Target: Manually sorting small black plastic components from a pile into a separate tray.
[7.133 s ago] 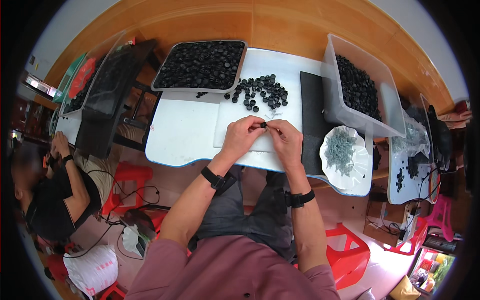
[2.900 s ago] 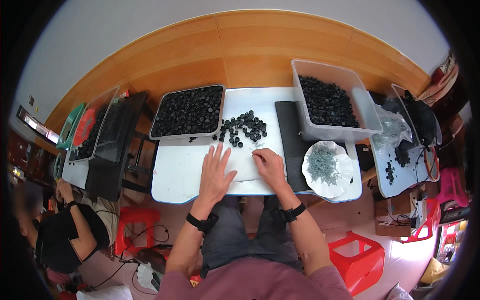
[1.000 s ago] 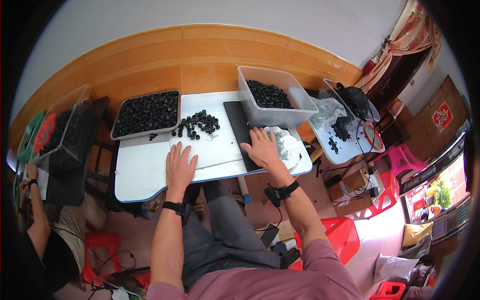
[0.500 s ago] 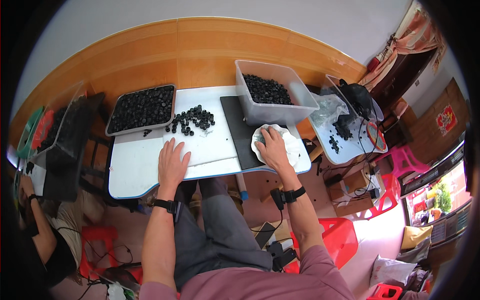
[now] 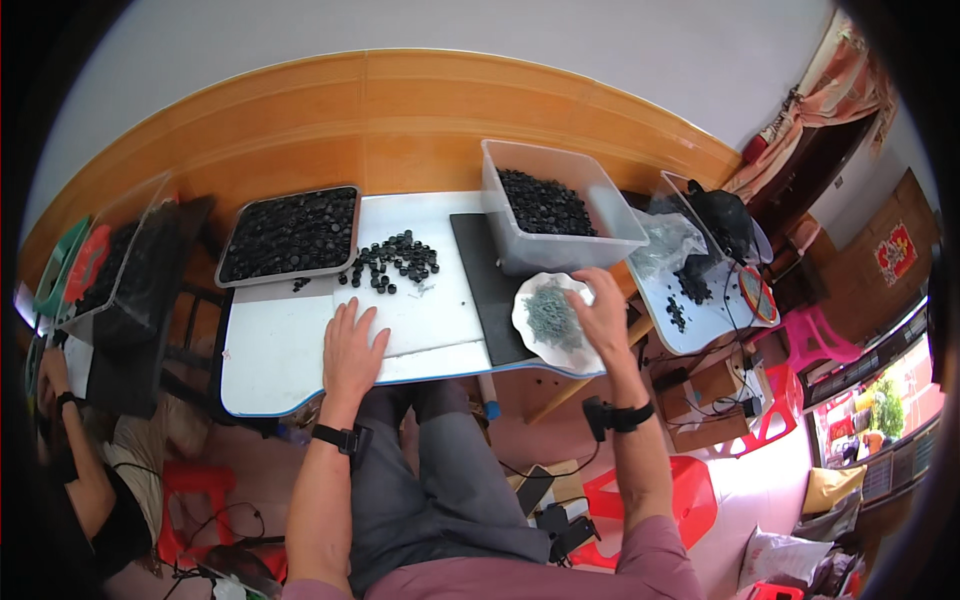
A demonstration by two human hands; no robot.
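My left hand (image 5: 352, 352) lies flat with fingers spread on the white tabletop (image 5: 270, 350), close to its front edge and holding nothing. Ahead of it is a loose group of small black ring-like caps (image 5: 398, 258). My right hand (image 5: 603, 315) is at the right rim of a white scalloped plate (image 5: 526, 338). Its thumb and fingers are curved and apart, with nothing visible between them. A heap of tiny grey-green pieces (image 5: 550, 316) fills the middle of the plate. The plate sits at the table's right front, partly over a black mat (image 5: 475, 265).
A tray (image 5: 290, 232) heaped with black caps stands at the back left. Behind the plate is a clear plastic bin (image 5: 560, 250) of black parts. On the right, another table (image 5: 690, 338) bears a bag and loose black pieces. A co-worker's arm (image 5: 85, 450) shows at far left.
My right hand has lifted off the grey-green pieces and moved right to the plate's rim, uncovering them. My left hand stays flat on the table. The whole view has shifted slightly.
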